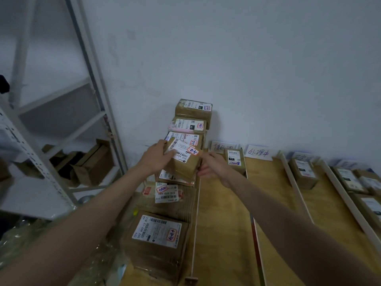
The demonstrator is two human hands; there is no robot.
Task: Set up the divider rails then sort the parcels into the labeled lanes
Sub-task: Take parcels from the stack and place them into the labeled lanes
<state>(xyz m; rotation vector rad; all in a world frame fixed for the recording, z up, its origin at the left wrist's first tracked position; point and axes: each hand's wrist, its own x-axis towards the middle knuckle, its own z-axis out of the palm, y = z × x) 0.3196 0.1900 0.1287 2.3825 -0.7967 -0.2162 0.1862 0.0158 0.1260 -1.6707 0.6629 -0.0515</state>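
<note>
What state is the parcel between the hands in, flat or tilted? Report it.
Tilted. The parcel is held by the left hand and right hand, its labelled face slanted compared with the stacked parcels below.

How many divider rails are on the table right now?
4 visible: one rail beside the unsorted parcel stack, a second right of the first lane, a third, and a fourth near the right edge. More may lie beyond the frame.

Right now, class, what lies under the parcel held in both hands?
Under the held parcel lies another labelled parcel in the row; only its near edge shows, the rest is covered.
</note>
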